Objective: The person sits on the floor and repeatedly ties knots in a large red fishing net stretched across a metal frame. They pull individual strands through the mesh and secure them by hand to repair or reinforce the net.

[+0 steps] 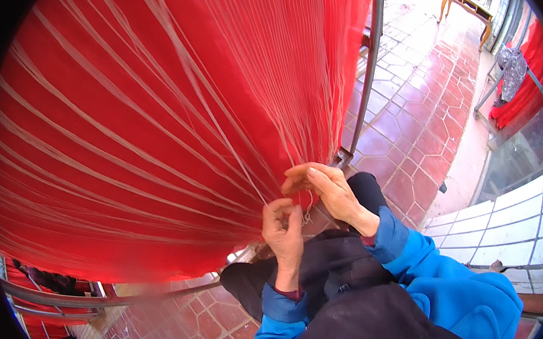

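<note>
A large sheet of red cloth (83, 120) spreads before me, with many pale threads (116, 146) fanning across it and gathering toward my hands. My left hand (283, 232) is closed at the cloth's near edge, thumb and index finger pinching a taut white thread (222, 125) that runs up and away. Just right of it and a little higher, my right hand (327, 190) is bent inward with its fingers curled on a bundle of threads. Loose thread ends (307, 217) dangle between the two hands. Its fingertips are partly hidden.
A metal frame (368, 66) borders the cloth on the right, and a curved rail (148, 298) runs below it. My dark-covered lap (351, 291) lies beneath my hands. Reddish paving (419, 139) stretches to a wooden table (466, 6). White tiles (512, 227) stand at the right.
</note>
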`<state>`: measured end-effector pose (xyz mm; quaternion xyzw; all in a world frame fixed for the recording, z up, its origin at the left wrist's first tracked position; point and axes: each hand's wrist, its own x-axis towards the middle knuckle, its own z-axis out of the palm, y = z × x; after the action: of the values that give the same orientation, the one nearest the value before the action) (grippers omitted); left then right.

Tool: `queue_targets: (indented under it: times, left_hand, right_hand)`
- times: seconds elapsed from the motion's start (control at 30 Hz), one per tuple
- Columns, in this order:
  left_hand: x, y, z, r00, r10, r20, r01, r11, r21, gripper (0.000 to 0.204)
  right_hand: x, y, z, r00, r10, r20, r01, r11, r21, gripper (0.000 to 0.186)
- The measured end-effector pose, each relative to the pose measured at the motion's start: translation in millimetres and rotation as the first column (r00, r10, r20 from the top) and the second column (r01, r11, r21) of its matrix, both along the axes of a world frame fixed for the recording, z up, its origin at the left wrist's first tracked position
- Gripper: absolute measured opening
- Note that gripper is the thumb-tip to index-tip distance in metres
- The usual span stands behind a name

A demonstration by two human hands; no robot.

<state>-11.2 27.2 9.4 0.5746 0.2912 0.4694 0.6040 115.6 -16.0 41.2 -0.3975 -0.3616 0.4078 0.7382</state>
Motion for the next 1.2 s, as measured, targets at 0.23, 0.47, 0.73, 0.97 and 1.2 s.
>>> queue_targets:
  times: [0.23, 0.47, 0.73, 0.97, 1.2]
  left_hand:
    - [-60, 13, -53, 0.986, 0.109, -0.125, -0.117, 0.991, -0.058, 0.006]
    - [-83, 7, -130, 0.956, 0.101, -0.275, -0.157, 0.969, -0.191, 0.012]
    - [-92, 30, -176, 0.926, 0.183, -0.329, -0.198, 0.980, -0.014, 0.013]
    - [-107, 69, -227, 0.804, 0.226, -0.550, -0.231, 0.971, 0.062, 0.014]
    - [-117, 69, -267, 0.790, 0.157, -0.593, -0.206, 0.978, -0.016, 0.018]
  right_hand:
    - [21, 7, -54, 0.996, -0.038, -0.085, 0.024, 0.985, -0.169, 0.043]
    - [2, 22, -114, 0.998, -0.029, -0.050, 0.011, 0.940, -0.341, 0.031]
    - [26, 43, -128, 0.927, -0.346, 0.141, 0.372, 0.892, -0.258, 0.013]
    - [30, 58, -143, 0.819, -0.399, 0.412, 0.518, 0.823, -0.233, 0.014]
    - [26, 62, -188, 0.862, -0.225, 0.454, 0.420, 0.818, -0.392, 0.023]
